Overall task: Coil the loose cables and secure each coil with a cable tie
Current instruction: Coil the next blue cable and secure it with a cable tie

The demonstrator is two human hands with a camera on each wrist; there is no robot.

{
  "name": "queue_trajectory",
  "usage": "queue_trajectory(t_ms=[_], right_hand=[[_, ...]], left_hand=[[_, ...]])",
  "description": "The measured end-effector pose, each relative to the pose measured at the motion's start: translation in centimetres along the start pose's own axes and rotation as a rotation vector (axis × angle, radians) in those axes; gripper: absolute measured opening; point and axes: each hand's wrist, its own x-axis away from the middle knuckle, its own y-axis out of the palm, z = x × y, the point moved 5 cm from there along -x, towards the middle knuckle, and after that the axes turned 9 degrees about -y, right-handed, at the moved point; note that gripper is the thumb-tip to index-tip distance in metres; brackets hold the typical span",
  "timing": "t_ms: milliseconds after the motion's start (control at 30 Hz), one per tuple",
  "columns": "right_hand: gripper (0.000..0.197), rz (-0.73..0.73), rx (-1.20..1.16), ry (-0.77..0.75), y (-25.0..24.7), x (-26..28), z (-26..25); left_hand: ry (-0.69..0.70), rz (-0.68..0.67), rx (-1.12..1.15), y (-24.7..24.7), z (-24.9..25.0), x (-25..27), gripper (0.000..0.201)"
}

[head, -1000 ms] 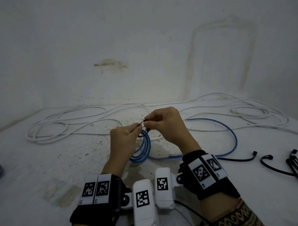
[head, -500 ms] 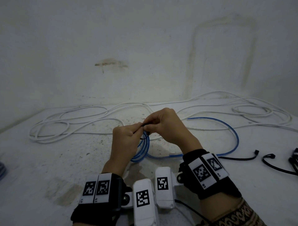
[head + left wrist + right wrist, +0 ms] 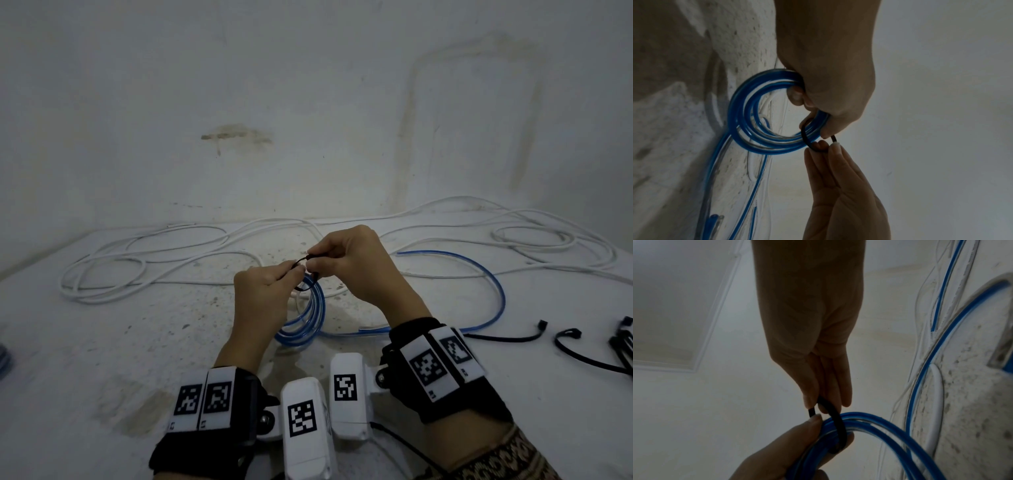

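A blue cable coil hangs upright just above the white floor, and my left hand grips its top edge. In the left wrist view the left hand's fingers curl through the blue coil. A black cable tie loops round the coil's strands. My right hand pinches the tie at the top, touching the left fingertips. In the right wrist view the black tie wraps over the blue strands, its end held by the right fingertips.
The blue cable's loose tail sweeps out to the right on the floor. Loose white cables sprawl along the wall, with more white cable at the back right. Spare black ties lie at the right edge.
Both hands keep their hold on the coil and the tie. The fingertips have shifted only slightly around the tie's loop.
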Motion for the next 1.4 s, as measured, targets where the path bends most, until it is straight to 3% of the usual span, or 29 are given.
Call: queue_trajectory(t_ms=[400, 667, 1200, 1400], right_hand=[[0.009, -0.128, 0.067, 0.004, 0.5, -0.1, -0.2], [0.008, 0.060, 0.086, 0.000, -0.2, -0.2, 0.3], [0.015, 0.018, 0.133, 0.062, 0.1, 0.1, 0.5], [0.013, 0.000, 0.116, 0.081, 0.3, 0.3, 0.8]], left_hand=[[0.019, -0.066, -0.027, 0.3, 0.5, 0.7, 0.014], [-0.117, -0.031, 0.078, 0.2, 0.0, 0.2, 0.024], [-0.186, -0.160, 0.089, 1.1, 0.3, 0.9, 0.032], [-0.188, -0.136, 0.015, 1.0, -0.3, 0.6, 0.025]])
